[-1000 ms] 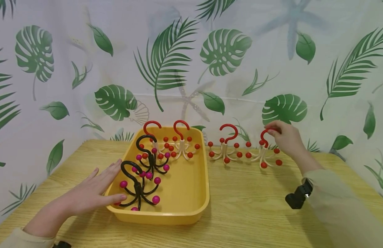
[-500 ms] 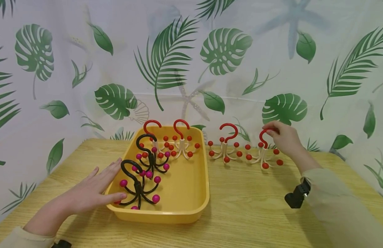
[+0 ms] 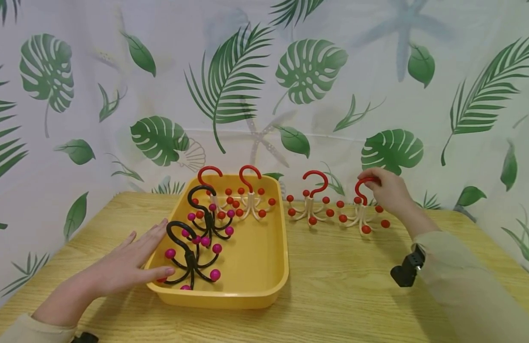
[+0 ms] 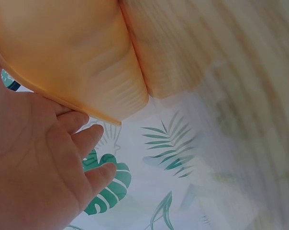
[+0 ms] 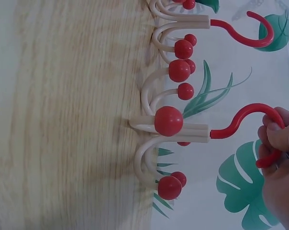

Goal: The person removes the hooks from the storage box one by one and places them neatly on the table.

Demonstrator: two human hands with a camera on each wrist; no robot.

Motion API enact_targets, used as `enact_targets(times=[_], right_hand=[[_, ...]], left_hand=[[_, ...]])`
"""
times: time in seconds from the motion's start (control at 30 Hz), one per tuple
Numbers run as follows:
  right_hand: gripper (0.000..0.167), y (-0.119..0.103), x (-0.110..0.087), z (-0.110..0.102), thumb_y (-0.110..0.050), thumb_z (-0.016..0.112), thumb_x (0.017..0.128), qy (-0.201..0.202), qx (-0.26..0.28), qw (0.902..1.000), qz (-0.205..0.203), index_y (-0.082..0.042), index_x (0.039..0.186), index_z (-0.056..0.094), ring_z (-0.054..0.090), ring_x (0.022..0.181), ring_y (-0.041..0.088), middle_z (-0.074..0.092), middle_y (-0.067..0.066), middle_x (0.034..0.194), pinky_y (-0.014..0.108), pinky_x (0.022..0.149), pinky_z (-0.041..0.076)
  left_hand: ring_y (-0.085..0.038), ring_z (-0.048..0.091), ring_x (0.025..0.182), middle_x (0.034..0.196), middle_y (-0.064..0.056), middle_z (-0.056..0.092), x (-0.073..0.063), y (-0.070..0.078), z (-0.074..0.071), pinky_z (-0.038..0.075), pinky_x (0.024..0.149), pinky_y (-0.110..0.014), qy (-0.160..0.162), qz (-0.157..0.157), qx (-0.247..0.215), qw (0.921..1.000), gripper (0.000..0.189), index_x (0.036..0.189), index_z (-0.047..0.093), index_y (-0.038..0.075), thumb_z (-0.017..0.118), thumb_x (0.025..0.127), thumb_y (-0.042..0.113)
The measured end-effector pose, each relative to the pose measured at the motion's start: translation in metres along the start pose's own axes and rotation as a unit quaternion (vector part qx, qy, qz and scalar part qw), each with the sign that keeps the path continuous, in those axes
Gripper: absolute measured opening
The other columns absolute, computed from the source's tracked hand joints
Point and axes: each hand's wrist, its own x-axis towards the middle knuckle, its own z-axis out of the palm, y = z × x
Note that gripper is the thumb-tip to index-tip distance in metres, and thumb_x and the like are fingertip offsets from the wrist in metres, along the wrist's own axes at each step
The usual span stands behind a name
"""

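Note:
At the right, my right hand point(image 3: 388, 190) pinches the red hook of a cream multi-arm hanger point(image 3: 363, 216) with red ball tips. The right wrist view shows thumb and fingers point(image 5: 278, 136) around that hook, with the hanger's arms at the table surface. Just left of it stands a second cream hanger point(image 3: 310, 207) with a red hook. My left hand point(image 3: 114, 267) lies with straight fingers along the left rim of a yellow tray point(image 3: 247, 295). Inside the tray, a black hanger point(image 3: 190, 261) with pink balls is nearest the thumb.
Behind the near black hanger, the tray holds another black hanger point(image 3: 209, 221) and, at its far end, two red-hooked cream hangers, one of them point(image 3: 251, 205) by the back wall. A leaf-print sheet point(image 3: 264, 95) hangs behind the wooden table point(image 3: 341, 286).
The hanger in my right hand has shifted slightly left and turned a little, toward the neighbouring cream hanger. My left hand and the tray stay where they were.

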Motion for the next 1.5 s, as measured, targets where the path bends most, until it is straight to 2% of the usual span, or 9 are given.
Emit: enact_targets(times=[0.23,0.47,0.87,1.13,1.27,1.37,1.5], right_hand=[[0.023,0.0,0.002,0.002,0.007,0.043,0.096,0.005,-0.008,1.0,-0.004,0.002,0.112,0.06,0.053,0.094,0.037,0.06,0.025,0.111,0.042,0.072,0.044],[0.022,-0.001,0.003,0.002,0.007,0.044,0.095,0.011,-0.011,0.9999,-0.006,0.002,0.109,0.06,0.052,0.092,0.037,0.06,0.024,0.11,0.043,0.073,0.045],[0.022,-0.002,0.002,-0.003,0.008,0.05,0.093,0.031,-0.03,0.9991,-0.002,0.0,0.107,0.066,0.051,0.08,0.033,0.063,0.025,0.107,0.035,0.057,0.041],[0.022,-0.003,0.001,-0.005,0.01,0.052,0.091,0.033,-0.037,0.9985,-0.024,0.004,0.106,0.067,0.053,0.087,0.036,0.063,0.026,0.105,0.042,0.068,0.044],[0.026,-0.003,-0.001,-0.007,0.011,0.046,0.09,0.022,-0.04,0.9985,-0.03,0.005,0.105,0.066,0.05,0.079,0.033,0.062,0.026,0.104,0.038,0.06,0.041],[0.03,-0.004,-0.001,-0.008,0.004,0.04,0.089,0.013,-0.039,0.9987,-0.029,0.005,0.105,0.066,0.047,0.073,0.03,0.061,0.026,0.103,0.036,0.055,0.037],[0.03,-0.005,0.0,-0.007,-0.018,0.048,0.097,0.006,-0.044,0.9986,-0.03,0.005,0.101,0.066,0.053,0.082,0.033,0.063,0.023,0.101,0.044,0.066,0.044]], left_hand=[[-0.035,0.012,0.143,0.159,-0.011,0.009,0.0,0.0,0.001,0.0,0.11,-0.06,0.0,0.001,-0.003,1.0,0.094,0.154,0.012,0.007,0.056,0.088,0.058],[-0.035,0.011,0.143,0.159,-0.011,0.009,0.0,0.0,0.0,-0.001,0.11,-0.06,0.0,-0.002,-0.004,1.0,0.094,0.154,0.012,0.007,0.056,0.088,0.058],[-0.034,0.011,0.143,0.159,-0.011,0.009,-0.001,0.0,0.0,-0.001,0.11,-0.06,0.0,-0.002,-0.006,1.0,0.093,0.154,0.011,0.008,0.056,0.089,0.057],[-0.034,0.011,0.143,0.159,-0.011,0.009,-0.001,0.0,0.0,-0.001,0.11,-0.06,-0.001,-0.004,-0.005,1.0,0.094,0.154,0.011,0.007,0.056,0.089,0.058],[-0.034,0.011,0.143,0.159,-0.011,0.009,-0.001,0.0,0.0,-0.001,0.11,-0.06,-0.002,-0.004,-0.005,1.0,0.094,0.154,0.011,0.007,0.056,0.089,0.058],[-0.034,0.011,0.143,0.159,-0.011,0.009,-0.001,0.0,0.0,-0.002,0.111,-0.06,-0.002,-0.003,-0.006,1.0,0.094,0.154,0.011,0.007,0.056,0.089,0.058],[-0.034,0.011,0.143,0.159,-0.011,0.009,-0.001,0.0,0.0,-0.002,0.111,-0.059,-0.001,-0.003,-0.008,1.0,0.094,0.154,0.011,0.007,0.056,0.089,0.058]])
